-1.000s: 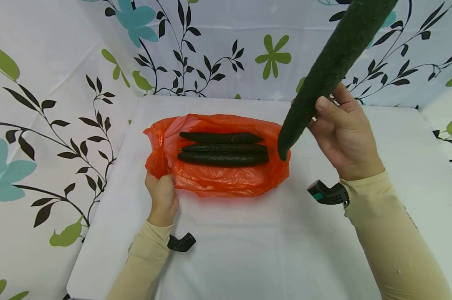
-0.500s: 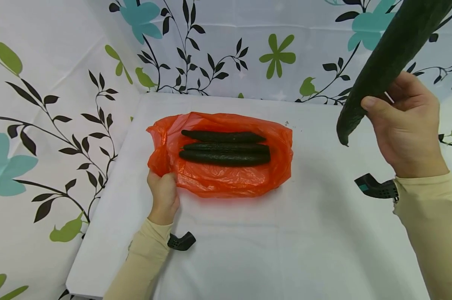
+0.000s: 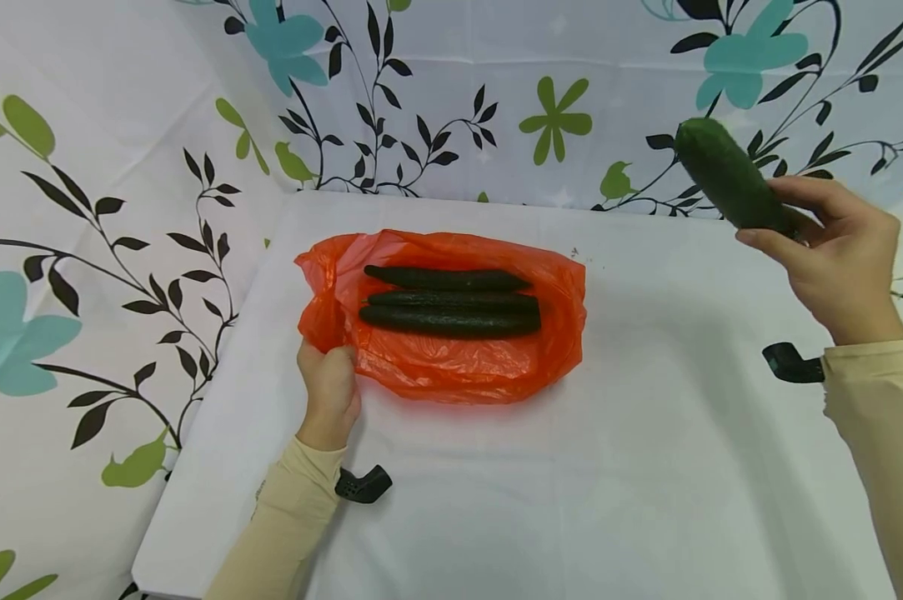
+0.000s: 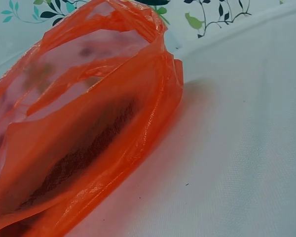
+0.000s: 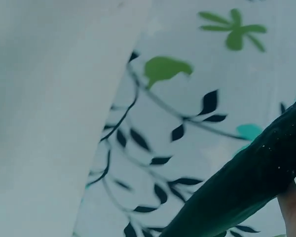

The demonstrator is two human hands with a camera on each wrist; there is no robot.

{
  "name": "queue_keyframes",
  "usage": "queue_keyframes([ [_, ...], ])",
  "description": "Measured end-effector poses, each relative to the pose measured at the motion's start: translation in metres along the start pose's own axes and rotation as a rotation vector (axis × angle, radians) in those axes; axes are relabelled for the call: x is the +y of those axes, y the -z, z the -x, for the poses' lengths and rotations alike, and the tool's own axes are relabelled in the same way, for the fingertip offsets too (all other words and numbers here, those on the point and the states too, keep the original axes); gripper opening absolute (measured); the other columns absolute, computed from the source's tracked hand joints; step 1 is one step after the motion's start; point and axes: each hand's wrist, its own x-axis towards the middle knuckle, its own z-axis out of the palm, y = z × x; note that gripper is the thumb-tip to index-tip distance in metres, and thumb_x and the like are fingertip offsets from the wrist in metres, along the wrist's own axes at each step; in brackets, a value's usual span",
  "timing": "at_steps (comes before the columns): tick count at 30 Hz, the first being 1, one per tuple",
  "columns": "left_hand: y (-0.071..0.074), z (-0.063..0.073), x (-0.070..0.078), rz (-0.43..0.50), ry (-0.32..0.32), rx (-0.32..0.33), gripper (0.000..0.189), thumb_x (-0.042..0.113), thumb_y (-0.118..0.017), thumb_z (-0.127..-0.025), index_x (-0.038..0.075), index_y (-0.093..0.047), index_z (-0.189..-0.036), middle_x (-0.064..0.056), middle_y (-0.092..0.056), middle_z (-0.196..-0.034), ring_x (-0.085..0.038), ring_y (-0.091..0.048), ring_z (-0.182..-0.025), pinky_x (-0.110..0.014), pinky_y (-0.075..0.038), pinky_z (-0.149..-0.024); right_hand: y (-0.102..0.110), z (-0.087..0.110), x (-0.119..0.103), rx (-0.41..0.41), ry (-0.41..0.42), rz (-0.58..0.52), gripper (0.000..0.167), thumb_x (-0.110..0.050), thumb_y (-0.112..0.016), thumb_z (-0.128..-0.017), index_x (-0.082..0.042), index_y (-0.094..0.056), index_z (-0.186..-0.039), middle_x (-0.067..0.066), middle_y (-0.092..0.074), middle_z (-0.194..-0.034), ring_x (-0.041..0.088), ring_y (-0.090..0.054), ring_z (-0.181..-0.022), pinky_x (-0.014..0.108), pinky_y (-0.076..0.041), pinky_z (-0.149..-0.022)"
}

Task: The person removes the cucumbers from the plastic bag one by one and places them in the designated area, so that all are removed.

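An orange plastic bag (image 3: 451,358) lies on the white table (image 3: 571,500), with three dark green cucumbers (image 3: 447,301) resting side by side on it. My left hand (image 3: 329,390) grips the bag's left edge; in the left wrist view the orange plastic bag (image 4: 84,128) fills the frame. My right hand (image 3: 834,250) holds a fourth cucumber (image 3: 729,175) up in the air at the far right, its free end pointing up and left. That cucumber (image 5: 237,192) also crosses the right wrist view in front of the floral backdrop.
Floral-patterned white cloth walls (image 3: 496,100) enclose the table on the left, back and right. The table's front edge (image 3: 143,575) runs near the bottom left. Bare white tabletop lies in front of and right of the bag.
My right hand swung away from the bag to the right with the cucumber, which turned from pointing down-left at the bag to pointing up-left. The left hand stayed gripping the bag.
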Motion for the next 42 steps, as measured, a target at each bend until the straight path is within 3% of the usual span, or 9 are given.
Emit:
queue_keyframes([
  [4, -0.001, 0.001, -0.001, -0.011, 0.016, 0.003, 0.069, -0.019, -0.038, -0.081, 0.004, -0.036, -0.146, -0.014, -0.042, -0.143, -0.035, -0.044, -0.124, -0.047, -0.043, -0.108, 0.006, 0.002, 0.026, -0.052, -0.004, 0.168, 0.055, 0.007, -0.077, -0.083, -0.012, -0.067, -0.134, -0.005, -0.059, -0.126, 0.003, -0.054, -0.112, 0.023, -0.042, -0.105],
  [7, -0.001, 0.001, -0.001, -0.002, 0.018, 0.012, 0.071, -0.019, -0.037, -0.079, 0.003, -0.037, -0.146, -0.014, -0.042, -0.143, -0.034, -0.043, -0.122, -0.045, -0.042, -0.108, 0.007, 0.004, 0.043, -0.103, 0.029, 0.289, 0.052, 0.003, -0.077, -0.084, -0.011, -0.067, -0.133, 0.001, -0.061, -0.131, 0.004, -0.051, -0.114, 0.015, -0.040, -0.102],
  [12, 0.001, 0.001, -0.002, -0.008, 0.035, 0.016, 0.070, -0.019, -0.038, -0.080, 0.004, -0.036, -0.146, -0.013, -0.041, -0.143, -0.034, -0.044, -0.123, -0.045, -0.043, -0.108, 0.006, 0.010, 0.069, -0.220, 0.046, 0.387, 0.052, 0.000, -0.076, -0.087, -0.010, -0.064, -0.136, 0.012, -0.058, -0.137, 0.027, -0.051, -0.124, 0.009, -0.034, -0.101],
  [14, 0.002, 0.002, -0.001, -0.018, 0.040, 0.020, 0.070, -0.019, -0.039, -0.082, 0.004, -0.035, -0.147, -0.012, -0.041, -0.143, -0.034, -0.044, -0.123, -0.045, -0.044, -0.108, 0.004, 0.011, 0.077, -0.272, 0.038, 0.403, 0.052, -0.001, -0.075, -0.088, -0.010, -0.062, -0.137, 0.013, -0.056, -0.140, 0.036, -0.050, -0.125, 0.017, -0.034, -0.107],
  [16, 0.003, 0.002, -0.001, -0.018, 0.037, 0.029, 0.070, -0.019, -0.038, -0.081, 0.003, -0.035, -0.148, -0.012, -0.042, -0.143, -0.033, -0.044, -0.124, -0.044, -0.043, -0.108, 0.003, 0.013, 0.085, -0.313, 0.035, 0.408, 0.052, 0.000, -0.074, -0.088, -0.009, -0.062, -0.138, 0.015, -0.055, -0.141, 0.041, -0.048, -0.127, 0.033, -0.036, -0.113],
  [20, 0.004, 0.002, -0.002, -0.010, 0.029, 0.051, 0.072, -0.019, -0.036, -0.077, 0.000, -0.037, -0.147, -0.012, -0.045, -0.142, -0.032, -0.045, -0.123, -0.043, -0.042, -0.109, 0.002, 0.018, 0.100, -0.367, 0.050, 0.411, 0.052, 0.003, -0.075, -0.087, -0.007, -0.061, -0.136, 0.019, -0.054, -0.139, 0.046, -0.047, -0.127, 0.065, -0.036, -0.106],
  [25, 0.005, 0.002, -0.004, 0.012, 0.016, 0.058, 0.074, -0.020, -0.035, -0.075, -0.001, -0.037, -0.147, -0.014, -0.045, -0.144, -0.032, -0.045, -0.123, -0.042, -0.041, -0.109, 0.000, 0.021, 0.112, -0.414, 0.107, 0.450, 0.051, 0.006, -0.076, -0.084, -0.006, -0.063, -0.132, 0.020, -0.056, -0.134, 0.048, -0.049, -0.123, 0.066, -0.038, -0.102],
  [32, 0.007, 0.006, -0.005, -0.009, 0.046, 0.046, 0.073, -0.018, -0.037, -0.079, 0.002, -0.034, -0.149, -0.012, -0.042, -0.145, -0.032, -0.044, -0.124, -0.042, -0.041, -0.110, -0.005, 0.021, 0.121, -0.461, 0.202, 0.508, 0.049, 0.008, -0.078, -0.079, -0.006, -0.067, -0.125, 0.017, -0.058, -0.129, 0.045, -0.051, -0.121, 0.064, -0.041, -0.099],
  [42, 0.007, 0.006, -0.008, 0.004, 0.017, 0.057, 0.074, -0.021, -0.034, -0.076, -0.002, -0.036, -0.147, -0.014, -0.045, -0.143, -0.031, -0.045, -0.124, -0.041, -0.040, -0.111, -0.008, 0.022, 0.131, -0.479, 0.165, 0.498, 0.048, 0.010, -0.076, -0.080, -0.004, -0.066, -0.126, 0.019, -0.057, -0.130, 0.048, -0.050, -0.122, 0.066, -0.038, -0.101],
])
